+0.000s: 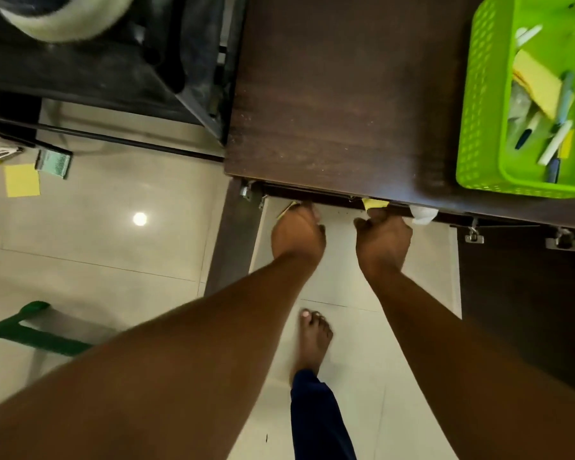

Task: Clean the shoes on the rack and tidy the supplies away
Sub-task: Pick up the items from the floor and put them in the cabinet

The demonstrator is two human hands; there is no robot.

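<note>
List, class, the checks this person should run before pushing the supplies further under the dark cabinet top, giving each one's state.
1. Left hand has a firm hold: ok, fingers curled on something yellowish; what it is, cannot tell.
2. Right hand holds its yellow cloth: ok.
3. White cloth tucked in: not ok, it sticks out at the cabinet top edge.
4. Room inside the opening: cannot tell, hidden.
5. All supplies gathered: not ok, a yellow square and a brush lie on the floor.
6. Green basket steady: ok.
</note>
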